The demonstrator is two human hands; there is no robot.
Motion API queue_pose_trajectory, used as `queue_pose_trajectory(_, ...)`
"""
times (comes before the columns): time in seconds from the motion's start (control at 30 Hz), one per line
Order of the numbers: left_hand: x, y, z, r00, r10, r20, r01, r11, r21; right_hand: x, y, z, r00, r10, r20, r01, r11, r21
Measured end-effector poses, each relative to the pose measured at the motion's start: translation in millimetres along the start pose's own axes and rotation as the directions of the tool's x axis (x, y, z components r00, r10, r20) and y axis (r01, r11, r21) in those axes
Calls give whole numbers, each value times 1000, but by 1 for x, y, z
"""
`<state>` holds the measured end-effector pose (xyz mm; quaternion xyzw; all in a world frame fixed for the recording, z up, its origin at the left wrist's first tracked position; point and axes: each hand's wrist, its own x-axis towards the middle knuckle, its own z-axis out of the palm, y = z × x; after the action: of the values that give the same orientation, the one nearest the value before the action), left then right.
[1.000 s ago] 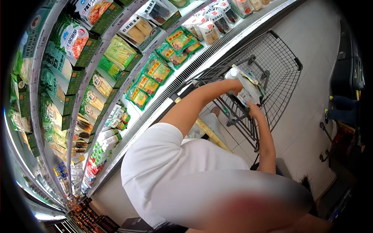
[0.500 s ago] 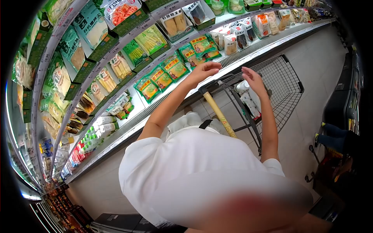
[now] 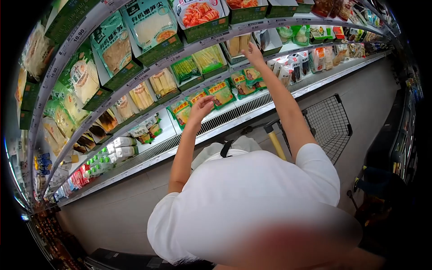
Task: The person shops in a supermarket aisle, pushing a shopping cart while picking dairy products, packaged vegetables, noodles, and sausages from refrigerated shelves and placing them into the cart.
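Note:
My right hand (image 3: 254, 56) reaches up to the middle shelf, with its fingers apart at the right edge of a packaged king oyster mushroom tray (image 3: 237, 45). Whether the fingertips touch the tray I cannot tell. Lower and to the left, my left hand (image 3: 202, 109) hovers with loosely bent fingers and holds nothing. Right behind it lie green-and-orange packets (image 3: 182, 112) on the bottom shelf. Bags of green vegetable stalks (image 3: 209, 59) stand on the middle shelf between the two hands' positions.
A wire shopping cart (image 3: 330, 123) with a yellow handle (image 3: 275, 143) stands at my right side. Along the shelf front runs a black air grille (image 3: 234, 118). Kimchi packs (image 3: 200, 17) sit on the upper shelf. Another person's legs (image 3: 378, 181) show at far right.
My right hand has left the space above the cart and risen to the middle shelf. My left hand has moved down and left. The view has shifted, and my body is nearer the shelves.

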<state>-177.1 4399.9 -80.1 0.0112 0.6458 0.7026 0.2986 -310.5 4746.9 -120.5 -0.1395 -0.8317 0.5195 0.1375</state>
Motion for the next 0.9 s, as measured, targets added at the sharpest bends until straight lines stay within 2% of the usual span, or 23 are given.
queue_pose_trajectory(0.03, 8, 8, -1, 1000, 14, 16, -14, 1000, 23, 12, 6, 9, 996, -7, -86, 1, 997, -76)
queue_pose_trajectory(0.07, 17, 16, -1, 999, 26, 34, -27, 999, 47, 25, 14, 9, 997, -11, -72, 5, 996, -84)
queue_pose_trajectory(0.13, 36, 37, 6, 997, 73, 33, -74, 997, 32, 34, -3, 1, 1000, 5, -1, -5, 975, -222)
queue_pose_trajectory(0.17, 51, 46, 9, 994, 111, 10, -111, 990, 82, 29, -15, -2, 999, 3, -38, -7, 994, -109)
queue_pose_trajectory(0.27, 105, 70, 27, 982, 184, -51, -174, 972, 155, 57, -2, 2, 996, 63, -62, -68, 995, -69)
queue_pose_trajectory(0.3, 123, 77, 35, 973, 217, -82, -197, 959, 202, 75, 25, 10, 988, -10, -157, -15, 988, -155)
queue_pose_trajectory(0.33, 142, 81, 44, 974, 212, -84, -192, 961, 197, 79, 27, 6, 988, -7, -153, -18, 987, -160)
queue_pose_trajectory(0.4, 184, 93, 58, 935, 347, -72, -287, 861, 419, 92, 27, 5, 997, 72, 8, -72, 995, 73)
queue_pose_trajectory(0.43, 207, 95, 60, 935, 347, -74, -285, 860, 424, 103, 34, 7, 997, 66, 44, -70, 994, 90)
queue_pose_trajectory(0.47, 228, 94, 63, 904, 428, -13, -350, 755, 555, 111, 43, 9, 996, 71, 47, -75, 993, 93)
queue_pose_trajectory(0.5, 249, 89, 65, 869, 491, 63, -404, 629, 664, 108, 36, 7, 1000, 1, 21, -2, 999, 38)
queue_pose_trajectory(0.53, 269, 85, 68, 876, 477, 64, -396, 638, 660, 100, 30, 5, 998, -64, 0, 64, 998, -23)
queue_pose_trajectory(0.57, 288, 80, 72, 863, 504, 44, -361, 551, 753, 93, 25, 7, 994, -66, -86, 54, 989, -135)
queue_pose_trajectory(0.63, 295, 78, 80, 869, 494, -28, -396, 729, 559, 88, 29, 6, 993, -84, -78, 76, 992, -99)
queue_pose_trajectory(0.67, 296, 77, 80, 876, 483, -22, -390, 733, 558, 85, 30, 5, 990, -119, -76, 115, 992, -56)
queue_pose_trajectory(0.7, 296, 77, 80, 911, 412, -31, -371, 847, 380, 86, 32, 7, 990, -119, -79, 116, 992, -43)
queue_pose_trajectory(0.73, 296, 79, 81, 921, 390, -26, -359, 871, 335, 87, 32, 4, 991, -110, -80, 107, 993, -41)
queue_pose_trajectory(0.8, 295, 81, 84, 939, 344, -17, -330, 912, 242, 92, 33, 1, 997, -61, 41, 59, 996, 63)
queue_pose_trajectory(0.87, 293, 84, 88, 920, 390, -35, -320, 801, 506, 93, 34, 4, 997, -81, 21, 79, 995, 58)
queue_pose_trajectory(0.9, 300, 80, 85, 920, 391, -35, -320, 799, 509, 94, 36, 5, 996, -91, 12, 91, 994, 66)
